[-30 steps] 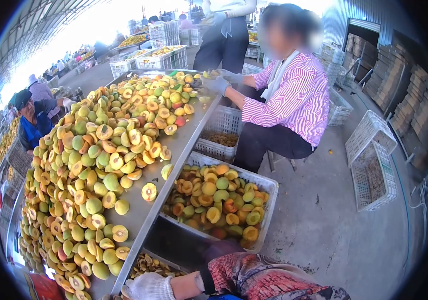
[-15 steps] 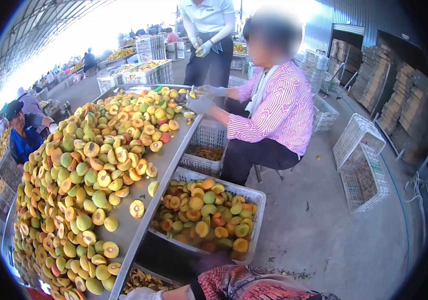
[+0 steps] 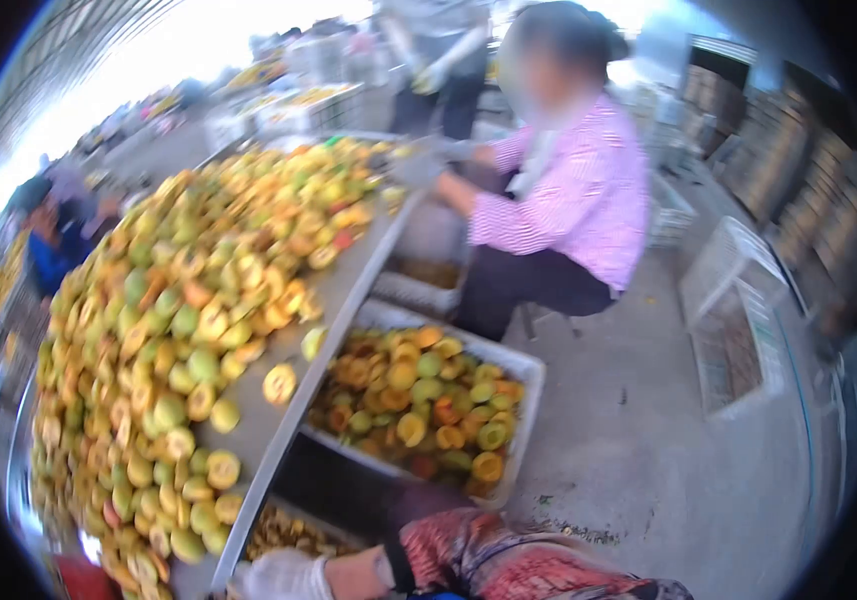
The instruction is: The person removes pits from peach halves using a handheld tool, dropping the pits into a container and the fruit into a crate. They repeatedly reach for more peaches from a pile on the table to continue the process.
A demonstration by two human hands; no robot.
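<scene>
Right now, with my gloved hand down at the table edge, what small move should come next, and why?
Probably lift the gloved hand up and forward to the nearest halved fruit on the metal table. The hand sits low at the table's near edge, apparently holding nothing, and the pile lies just beyond it. The picture is blurred.

the long table [image 3: 348, 290] was smooth, dull grey metal. the crate [image 3: 523, 395] beside its edge was white slatted plastic. the gloved hand [image 3: 283, 577] at the bottom wore white knit cloth, the sleeve [image 3: 508, 560] patterned fabric. the floor [image 3: 648, 470] looked rough concrete.
</scene>
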